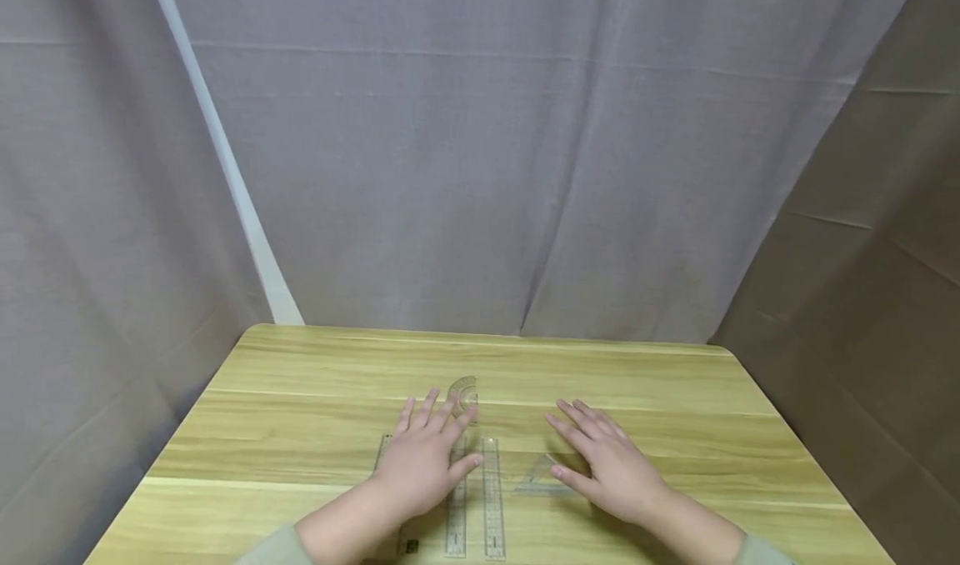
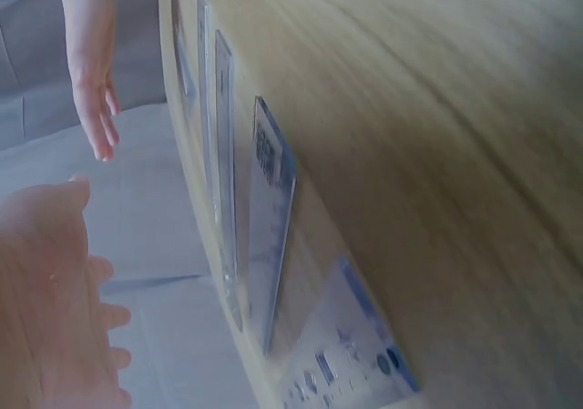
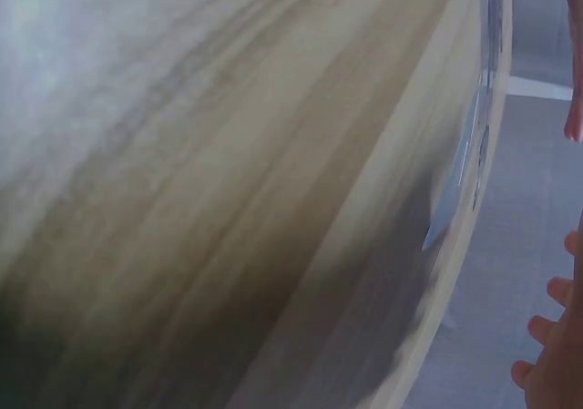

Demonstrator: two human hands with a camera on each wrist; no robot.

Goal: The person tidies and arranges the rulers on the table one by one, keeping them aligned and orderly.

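Several clear plastic drawing tools lie on a light wooden table [image 1: 300, 382]. Two straight rulers [image 1: 491, 498] lie side by side between my hands. A protractor [image 1: 466, 392] sits just beyond my left fingertips. A small set square [image 1: 537, 476] lies by my right thumb. My left hand [image 1: 429, 452] is flat with its fingers spread over a further clear piece [image 1: 382, 451] and the left ruler. My right hand [image 1: 603, 452] is also flat and spread, beside the set square. Neither hand holds anything. In the left wrist view my left hand [image 2: 55, 300] is a little off the tabletop, with the rulers [image 2: 223, 154] seen edge on.
Grey curtains close in the table at the back and left, and a brown one at the right. A white pole [image 1: 225, 157] leans behind the far left corner. Bare wood surrounds the tools on all sides.
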